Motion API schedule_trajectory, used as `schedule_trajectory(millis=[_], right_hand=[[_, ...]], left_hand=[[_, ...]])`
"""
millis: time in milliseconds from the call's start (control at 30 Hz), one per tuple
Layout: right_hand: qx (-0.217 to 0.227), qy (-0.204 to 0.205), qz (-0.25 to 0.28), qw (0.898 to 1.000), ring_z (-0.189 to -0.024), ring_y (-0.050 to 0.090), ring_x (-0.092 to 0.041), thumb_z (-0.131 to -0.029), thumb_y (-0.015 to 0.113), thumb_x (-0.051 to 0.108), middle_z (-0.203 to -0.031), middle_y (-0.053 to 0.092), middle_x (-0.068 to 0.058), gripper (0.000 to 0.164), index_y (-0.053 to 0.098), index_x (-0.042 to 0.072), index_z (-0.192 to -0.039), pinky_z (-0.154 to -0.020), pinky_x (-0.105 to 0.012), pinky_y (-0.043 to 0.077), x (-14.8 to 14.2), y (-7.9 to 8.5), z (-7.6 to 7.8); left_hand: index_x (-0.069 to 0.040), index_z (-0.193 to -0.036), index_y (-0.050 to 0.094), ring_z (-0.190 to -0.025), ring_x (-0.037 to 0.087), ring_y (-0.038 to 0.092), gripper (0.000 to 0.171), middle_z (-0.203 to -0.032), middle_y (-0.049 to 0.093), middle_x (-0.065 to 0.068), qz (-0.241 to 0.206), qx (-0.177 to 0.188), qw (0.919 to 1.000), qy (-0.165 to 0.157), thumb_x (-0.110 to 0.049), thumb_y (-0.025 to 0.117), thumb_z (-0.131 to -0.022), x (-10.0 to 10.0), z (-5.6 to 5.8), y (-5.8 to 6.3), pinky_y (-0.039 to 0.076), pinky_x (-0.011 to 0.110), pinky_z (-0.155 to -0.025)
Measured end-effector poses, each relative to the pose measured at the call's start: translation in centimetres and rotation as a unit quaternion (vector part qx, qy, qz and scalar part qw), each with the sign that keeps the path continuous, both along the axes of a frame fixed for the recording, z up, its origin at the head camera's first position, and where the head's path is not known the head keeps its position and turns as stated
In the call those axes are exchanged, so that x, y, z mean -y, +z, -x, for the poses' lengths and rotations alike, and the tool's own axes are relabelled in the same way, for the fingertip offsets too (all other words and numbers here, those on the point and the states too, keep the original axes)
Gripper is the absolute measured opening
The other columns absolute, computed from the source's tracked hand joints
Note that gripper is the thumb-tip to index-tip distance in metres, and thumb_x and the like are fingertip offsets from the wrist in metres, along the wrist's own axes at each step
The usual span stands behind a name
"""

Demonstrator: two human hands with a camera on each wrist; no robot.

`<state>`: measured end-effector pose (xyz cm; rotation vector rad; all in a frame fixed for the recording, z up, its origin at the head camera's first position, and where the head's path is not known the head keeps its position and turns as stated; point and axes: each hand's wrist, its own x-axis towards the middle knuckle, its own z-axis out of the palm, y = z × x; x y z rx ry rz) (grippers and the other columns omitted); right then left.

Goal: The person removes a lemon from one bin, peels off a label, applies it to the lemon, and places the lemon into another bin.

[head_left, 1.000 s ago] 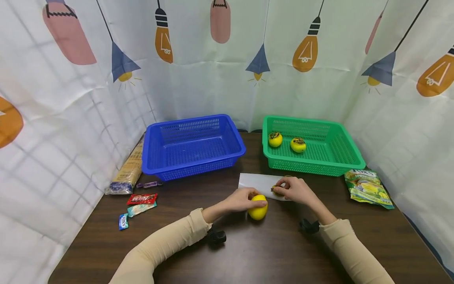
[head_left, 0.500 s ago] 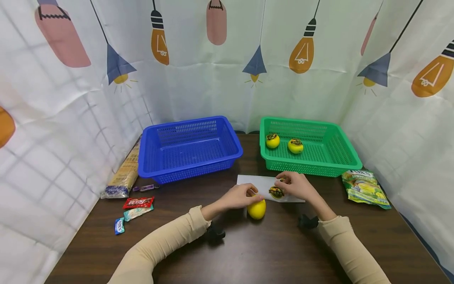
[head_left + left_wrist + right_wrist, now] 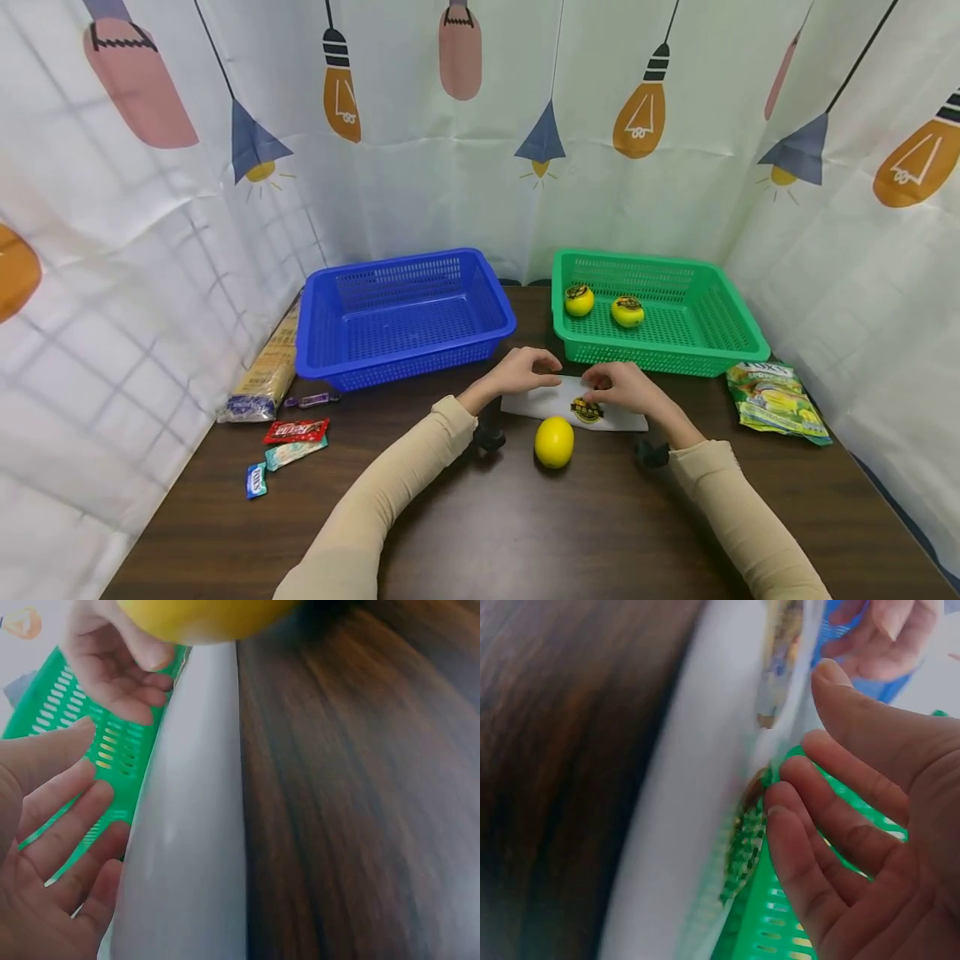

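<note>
A white sheet [image 3: 537,402] lies on the table with a black-and-gold sticker [image 3: 587,409] on it; a second sticker [image 3: 746,832] shows beside my right fingers in the right wrist view. My left hand [image 3: 527,372] hovers at the sheet's left part, holding nothing, its fingers relaxed and spread in the left wrist view. My right hand [image 3: 628,390] is over the sheet's right part. Its thumb and fingers are apart, and the fingertips are close to the second sticker; I cannot tell whether they touch. A plain yellow lemon [image 3: 554,442] sits on the table in front of the sheet.
Behind the sheet stands a green basket [image 3: 682,363] holding two stickered lemons [image 3: 627,312]. To its left is a blue basket [image 3: 408,375]. Several small wrapped snacks [image 3: 296,430] and a long packet [image 3: 262,379] lie left; a green-yellow bag [image 3: 776,400] lies right.
My left hand has let go of the lemon and moved up to the sheet; the lemon stays on the table. My right hand has drawn off the nearer sticker, which now shows uncovered.
</note>
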<state>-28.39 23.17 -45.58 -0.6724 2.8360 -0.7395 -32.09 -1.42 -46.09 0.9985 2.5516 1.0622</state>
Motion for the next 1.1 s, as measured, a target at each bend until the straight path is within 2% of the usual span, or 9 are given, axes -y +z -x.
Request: schedule_trajectory(millis=[133,267,433,533,667,800,900,1100], right_hand=[[0.01,0.017,-0.016,1.0,-0.086,0.065,-0.013,-0.084,0.079,0.028,-0.097,0.075,-0.004,0.035,0.072,0.007,-0.111,-0.079,-0.034,0.056,0.2,-0.6,0.4],[0.013,0.018,-0.032,0.999,-0.086,0.062,-0.015,-0.083,0.081,0.027,-0.098,0.074,-0.005,0.032,0.073,0.009,-0.108,-0.08,-0.035,0.054,0.5,-0.5,0.5],[0.024,0.004,-0.052,0.998,-0.076,0.055,-0.012,-0.084,0.079,0.025,-0.086,0.07,0.0,0.017,0.072,0.013,-0.093,-0.072,-0.029,0.048,0.7,-0.2,0.4],[0.035,-0.006,-0.059,0.998,-0.072,0.052,-0.012,-0.086,0.077,0.022,-0.081,0.068,0.001,0.012,0.07,0.013,-0.087,-0.067,-0.027,0.044,0.8,-0.1,0.2],[0.041,-0.011,-0.067,0.997,-0.074,0.059,-0.011,-0.087,0.076,0.019,-0.085,0.072,-0.001,0.012,0.069,0.013,-0.094,-0.069,-0.029,0.05,1.2,0.0,0.1],[0.042,-0.004,-0.072,0.997,-0.072,0.057,-0.011,-0.089,0.074,0.017,-0.083,0.07,0.0,0.006,0.068,0.014,-0.091,-0.066,-0.028,0.048,1.5,0.1,0.1],[0.046,-0.002,-0.072,0.996,-0.07,0.053,-0.012,-0.09,0.073,0.017,-0.081,0.067,0.002,0.006,0.067,0.015,-0.088,-0.065,-0.026,0.044,1.5,0.1,0.0],[0.072,0.004,-0.053,0.996,-0.075,0.056,-0.01,-0.086,0.078,0.026,-0.086,0.069,0.001,0.02,0.067,0.012,-0.096,-0.069,-0.026,0.049,1.5,0.0,-0.2]], left_hand=[[-0.011,-0.121,0.07,-0.117,0.02,0.066,0.038,-0.122,0.073,0.004,0.001,0.026,0.9996,0.006,-0.031,0.075,-0.089,-0.4,0.6,-1.4,0.053,0.032,-0.1],[-0.013,-0.116,0.072,-0.114,0.019,0.066,0.036,-0.117,0.075,0.003,0.004,0.021,0.9997,0.014,-0.026,0.08,-0.084,-0.6,0.7,-2.1,0.052,0.03,-0.1],[-0.014,-0.112,0.075,-0.113,0.019,0.066,0.028,-0.116,0.075,0.003,0.01,0.007,0.9999,0.012,-0.02,0.08,-0.084,-0.6,0.8,-2.6,0.052,0.031,-0.101],[-0.014,-0.11,0.075,-0.114,0.018,0.066,0.025,-0.117,0.075,0.003,0.015,-0.001,0.9999,0.003,-0.018,0.079,-0.085,-0.5,0.9,-2.7,0.051,0.032,-0.102],[-0.012,-0.109,0.076,-0.117,0.02,0.065,0.022,-0.121,0.073,0.005,0.024,-0.005,0.9996,-0.013,-0.017,0.077,-0.087,-0.4,1.0,-2.4,0.05,0.034,-0.104],[-0.012,-0.109,0.076,-0.121,0.02,0.064,0.022,-0.126,0.071,0.005,0.045,-0.015,0.9984,-0.033,-0.017,0.075,-0.088,-0.1,1.1,-2.1,0.049,0.035,-0.107],[-0.013,-0.113,0.075,-0.124,0.019,0.062,0.028,-0.129,0.07,0.003,0.059,-0.008,0.9974,-0.041,-0.02,0.078,-0.086,0.0,1.3,-2.0,0.048,0.034,-0.109],[-0.014,-0.121,0.071,-0.13,0.019,0.058,0.044,-0.134,0.067,0.003,0.074,0.019,0.9954,-0.057,-0.023,0.084,-0.08,0.0,1.0,-1.7,0.044,0.035,-0.113]])
